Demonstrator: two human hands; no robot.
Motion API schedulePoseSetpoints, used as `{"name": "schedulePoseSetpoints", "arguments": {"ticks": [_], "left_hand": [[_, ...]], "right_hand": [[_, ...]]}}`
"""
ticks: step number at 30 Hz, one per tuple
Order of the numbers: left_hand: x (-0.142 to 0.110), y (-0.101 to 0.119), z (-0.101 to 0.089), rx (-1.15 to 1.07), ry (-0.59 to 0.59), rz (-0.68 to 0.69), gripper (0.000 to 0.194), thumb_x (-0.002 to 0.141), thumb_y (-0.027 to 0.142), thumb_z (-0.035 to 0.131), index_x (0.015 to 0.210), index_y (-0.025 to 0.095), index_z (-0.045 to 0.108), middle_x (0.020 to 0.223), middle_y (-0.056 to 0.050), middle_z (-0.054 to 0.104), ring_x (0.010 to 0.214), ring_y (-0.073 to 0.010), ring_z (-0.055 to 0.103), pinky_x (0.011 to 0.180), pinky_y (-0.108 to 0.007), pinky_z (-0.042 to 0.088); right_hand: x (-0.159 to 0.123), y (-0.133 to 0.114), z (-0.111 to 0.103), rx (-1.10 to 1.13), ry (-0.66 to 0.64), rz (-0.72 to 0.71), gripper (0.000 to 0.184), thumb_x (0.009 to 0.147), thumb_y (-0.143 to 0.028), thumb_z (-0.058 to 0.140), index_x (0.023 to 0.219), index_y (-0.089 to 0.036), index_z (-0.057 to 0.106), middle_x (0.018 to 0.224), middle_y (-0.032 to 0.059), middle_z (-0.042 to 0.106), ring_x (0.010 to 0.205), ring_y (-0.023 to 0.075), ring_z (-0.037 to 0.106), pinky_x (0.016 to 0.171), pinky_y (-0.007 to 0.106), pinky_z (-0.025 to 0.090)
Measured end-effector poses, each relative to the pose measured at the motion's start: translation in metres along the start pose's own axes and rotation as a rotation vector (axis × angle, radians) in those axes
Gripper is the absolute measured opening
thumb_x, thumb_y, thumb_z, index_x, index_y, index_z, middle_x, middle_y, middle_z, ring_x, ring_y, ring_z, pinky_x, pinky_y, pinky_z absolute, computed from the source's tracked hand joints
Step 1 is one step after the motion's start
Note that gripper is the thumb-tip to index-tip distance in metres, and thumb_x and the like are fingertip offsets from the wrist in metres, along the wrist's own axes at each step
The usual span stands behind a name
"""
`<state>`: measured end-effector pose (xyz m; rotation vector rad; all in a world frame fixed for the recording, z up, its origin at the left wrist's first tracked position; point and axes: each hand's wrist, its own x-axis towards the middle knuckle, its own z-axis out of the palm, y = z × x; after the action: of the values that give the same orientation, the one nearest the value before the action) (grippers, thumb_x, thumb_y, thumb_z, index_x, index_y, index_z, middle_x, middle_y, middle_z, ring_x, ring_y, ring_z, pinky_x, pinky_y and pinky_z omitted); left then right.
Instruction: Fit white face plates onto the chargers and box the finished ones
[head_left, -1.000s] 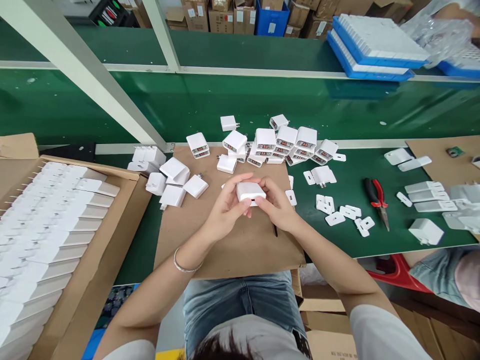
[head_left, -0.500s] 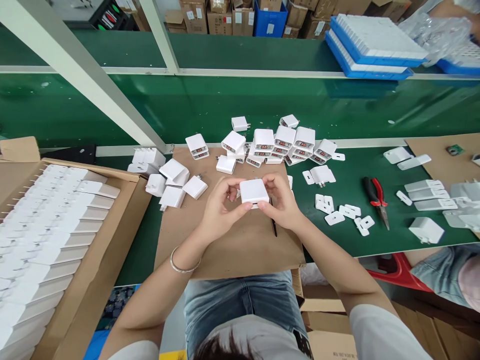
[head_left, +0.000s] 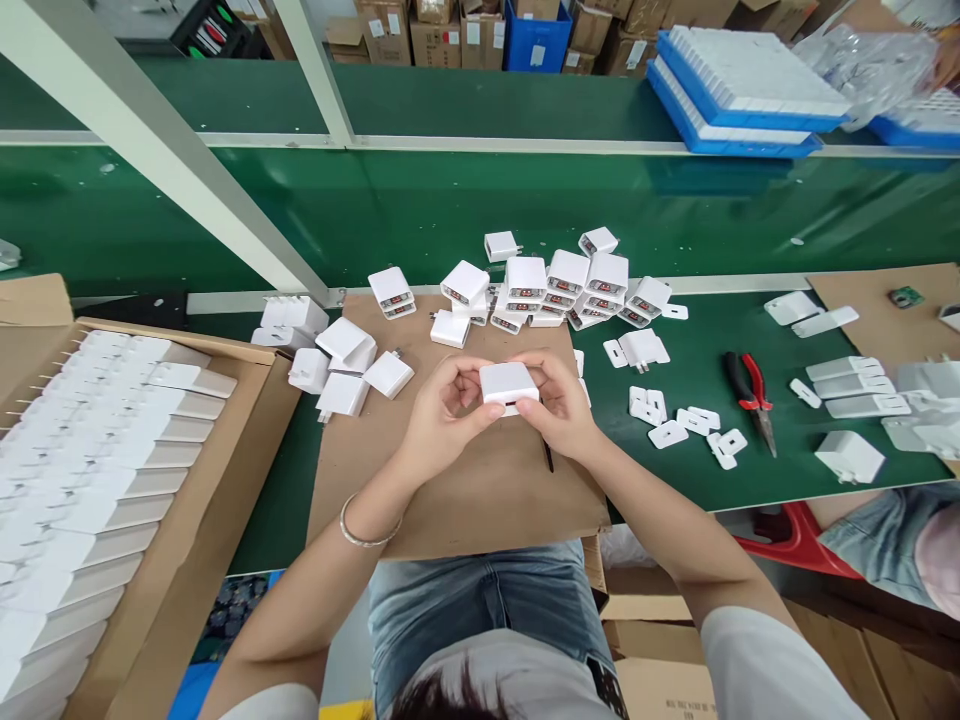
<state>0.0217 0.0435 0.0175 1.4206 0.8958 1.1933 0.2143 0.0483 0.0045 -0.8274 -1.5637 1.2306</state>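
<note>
A white charger is held between both hands above the brown cardboard sheet. My left hand pinches its left side, thumb at the front lower edge. On the right side, my right hand grips it the same way. A dark slot shows on its near face. Behind the hands stands a cluster of white chargers with openings facing me, red-brown parts visible inside. More closed chargers lie to the left. Part of a thin black tool shows below my right hand.
A cardboard box filled with rows of white chargers stands at the left. Small white cover plates and red-black pliers lie to the right. Blue trays sit on the shelf. Another person's leg shows at the right.
The charger has tilted slightly in my hands, so more of its near face and the dark slot show. Both hands keep their hold.
</note>
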Motion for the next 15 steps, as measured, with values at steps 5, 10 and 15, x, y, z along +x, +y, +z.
{"name": "schedulePoseSetpoints", "arguments": {"ticks": [5, 10, 15], "left_hand": [[0.0009, 0.0018, -0.0037, 0.107, -0.098, -0.021, 0.037, 0.093, 0.044, 0.069, 0.12, 0.021, 0.057, 0.11, -0.008, 0.063, 0.095, -0.0196, 0.059, 0.084, -0.033, 0.05], [0.0001, 0.0073, -0.0036, 0.23, -0.116, 0.072, 0.041, 0.089, 0.036, 0.074, 0.124, 0.022, 0.058, 0.112, -0.008, 0.063, 0.101, -0.0218, 0.058, 0.091, -0.035, 0.049], [-0.001, 0.0055, -0.0014, 0.099, -0.126, 0.048, 0.047, 0.088, 0.047, 0.075, 0.125, 0.022, 0.06, 0.119, -0.01, 0.064, 0.11, -0.0252, 0.062, 0.098, -0.038, 0.051]], "right_hand": [[0.0023, 0.0016, 0.0003, -0.026, 0.024, 0.046, 0.045, 0.092, -0.055, 0.068, 0.122, -0.026, 0.051, 0.114, 0.008, 0.069, 0.098, 0.0233, 0.07, 0.079, 0.038, 0.058], [0.0024, -0.0007, -0.0022, -0.039, 0.049, -0.044, 0.049, 0.091, -0.056, 0.068, 0.128, -0.027, 0.051, 0.125, 0.0106, 0.064, 0.105, 0.0256, 0.069, 0.081, 0.039, 0.058], [0.0013, -0.0026, -0.0012, -0.133, 0.053, -0.04, 0.052, 0.089, -0.057, 0.07, 0.126, -0.027, 0.051, 0.122, 0.0108, 0.066, 0.097, 0.0247, 0.07, 0.076, 0.039, 0.057]]}}
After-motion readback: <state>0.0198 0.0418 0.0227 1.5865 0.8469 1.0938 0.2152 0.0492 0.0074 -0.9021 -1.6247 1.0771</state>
